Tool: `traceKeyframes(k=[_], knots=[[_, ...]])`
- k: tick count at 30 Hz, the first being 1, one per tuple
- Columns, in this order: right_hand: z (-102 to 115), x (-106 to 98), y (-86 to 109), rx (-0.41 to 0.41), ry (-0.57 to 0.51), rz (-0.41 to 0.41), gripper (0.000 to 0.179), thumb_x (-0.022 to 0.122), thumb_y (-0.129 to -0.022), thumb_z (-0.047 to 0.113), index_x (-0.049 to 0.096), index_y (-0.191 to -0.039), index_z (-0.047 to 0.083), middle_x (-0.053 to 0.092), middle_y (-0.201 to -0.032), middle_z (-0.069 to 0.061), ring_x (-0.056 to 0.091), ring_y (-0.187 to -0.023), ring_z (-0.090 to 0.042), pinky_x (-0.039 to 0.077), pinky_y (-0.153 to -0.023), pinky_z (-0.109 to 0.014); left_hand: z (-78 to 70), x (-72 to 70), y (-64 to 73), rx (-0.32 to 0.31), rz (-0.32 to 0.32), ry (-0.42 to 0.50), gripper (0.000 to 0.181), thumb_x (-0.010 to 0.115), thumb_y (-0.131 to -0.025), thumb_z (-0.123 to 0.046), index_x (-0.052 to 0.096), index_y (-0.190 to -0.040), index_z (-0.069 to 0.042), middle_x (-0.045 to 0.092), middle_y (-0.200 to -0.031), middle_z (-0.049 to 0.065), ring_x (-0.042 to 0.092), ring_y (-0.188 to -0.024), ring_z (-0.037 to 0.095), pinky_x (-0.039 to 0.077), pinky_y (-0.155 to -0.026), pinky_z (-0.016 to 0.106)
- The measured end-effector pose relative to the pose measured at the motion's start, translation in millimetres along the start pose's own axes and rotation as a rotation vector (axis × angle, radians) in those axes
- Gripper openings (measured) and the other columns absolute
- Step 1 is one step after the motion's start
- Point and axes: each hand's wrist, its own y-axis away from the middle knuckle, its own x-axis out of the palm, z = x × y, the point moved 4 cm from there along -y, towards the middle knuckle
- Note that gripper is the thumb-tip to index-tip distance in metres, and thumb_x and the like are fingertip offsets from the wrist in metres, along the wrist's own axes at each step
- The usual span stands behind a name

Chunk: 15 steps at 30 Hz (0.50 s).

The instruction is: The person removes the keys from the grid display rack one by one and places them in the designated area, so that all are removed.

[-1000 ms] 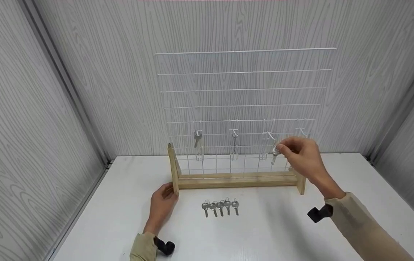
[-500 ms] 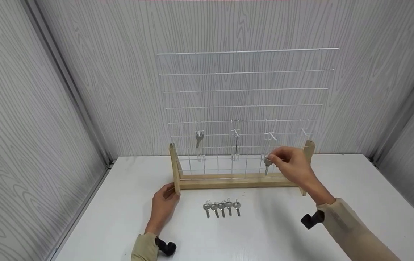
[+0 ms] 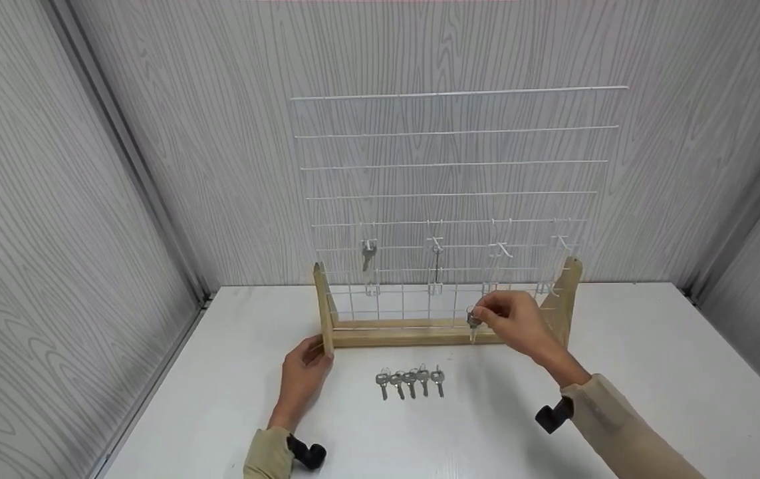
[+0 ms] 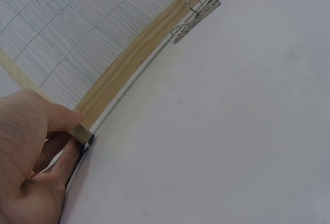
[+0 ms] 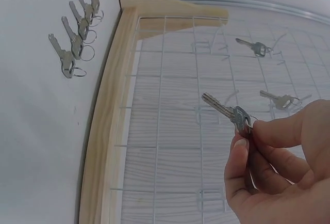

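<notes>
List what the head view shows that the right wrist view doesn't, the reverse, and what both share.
Only the head view: beige sleeves and the grid's top bar.
Only the right wrist view: clear grooves along the blade of the held key.
Both: right hand, that key, five loose keys, table, two hanging keys, wooden stand, left hand.

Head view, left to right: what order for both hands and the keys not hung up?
Left hand → row of five loose keys → held key → right hand.
</notes>
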Motion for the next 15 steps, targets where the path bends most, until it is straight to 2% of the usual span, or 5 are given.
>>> traceKeyframes(k=[4,12,15], knots=[[-4.9,7.6,1.5,-0.013,0.006,0.019,0.011,0.072,-0.102,0.010,0.080,-0.097,0.004,0.079,-0.091,-0.009,0.059,-0.071,-0.011,0.047,-0.060,-0.021,0.2,0.3,-0.5,0.011,0.003,0.001,0.043,0.067,-0.101,0.001,0.061,-0.143,0.006,0.063,-0.143,0.029,0.061,-0.138,0.042,0.055,-0.116,0.043],[-15.2,23.5,4.3,-0.003,-0.014,0.051,0.012,0.072,-0.102,0.011,0.081,-0.096,0.006,0.078,-0.090,-0.008,0.057,-0.070,-0.012,0.046,-0.059,-0.022,0.5,0.7,-0.9,-0.017,-0.008,-0.018,0.044,0.068,-0.101,-0.002,0.061,-0.144,0.002,0.064,-0.144,0.025,0.061,-0.138,0.039,0.055,-0.115,0.041],[-18.9,29.0,5.1,-0.010,-0.023,0.060,0.011,0.072,-0.102,0.011,0.080,-0.096,0.006,0.078,-0.091,-0.009,0.060,-0.072,-0.013,0.049,-0.061,-0.022,0.4,1.0,-0.5,-0.018,-0.007,-0.018,0.044,0.068,-0.101,-0.001,0.062,-0.144,0.002,0.064,-0.144,0.025,0.061,-0.138,0.039,0.055,-0.115,0.041]])
